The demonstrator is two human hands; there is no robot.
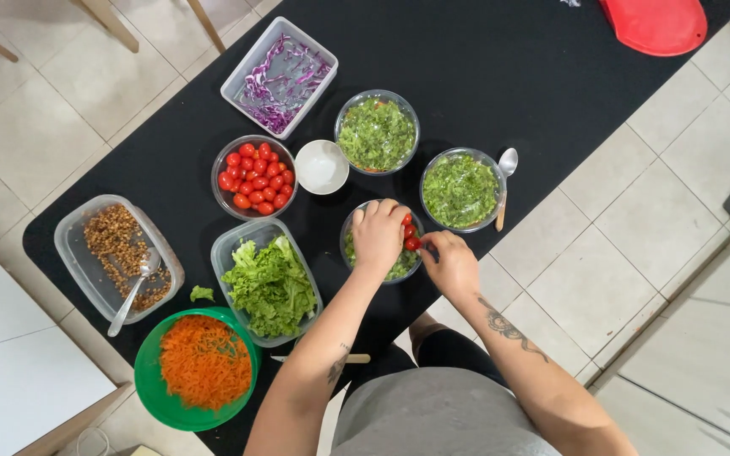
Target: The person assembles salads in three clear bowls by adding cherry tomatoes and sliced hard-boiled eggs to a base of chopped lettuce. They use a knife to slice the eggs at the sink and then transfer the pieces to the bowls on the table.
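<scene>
My left hand (378, 234) rests cupped over a glass bowl (351, 251) of chopped greens near the table's front edge, with a few cherry tomatoes (409, 230) beside its fingers; whether it holds any is hidden. My right hand (449, 262) is at the bowl's right rim, fingertips pinching a cherry tomato (414, 244). A glass bowl of cherry tomatoes (254, 176) stands to the left, past a small empty white bowl (321, 166).
Two more glass bowls of chopped greens (377, 133) (460, 190), a spoon (504, 179), a tub of purple cabbage (280, 77), a lettuce tub (268, 283), a grain tub (117, 255), a green bowl of grated carrot (200, 366) and a red board (655, 24) sit on the black table (483, 76).
</scene>
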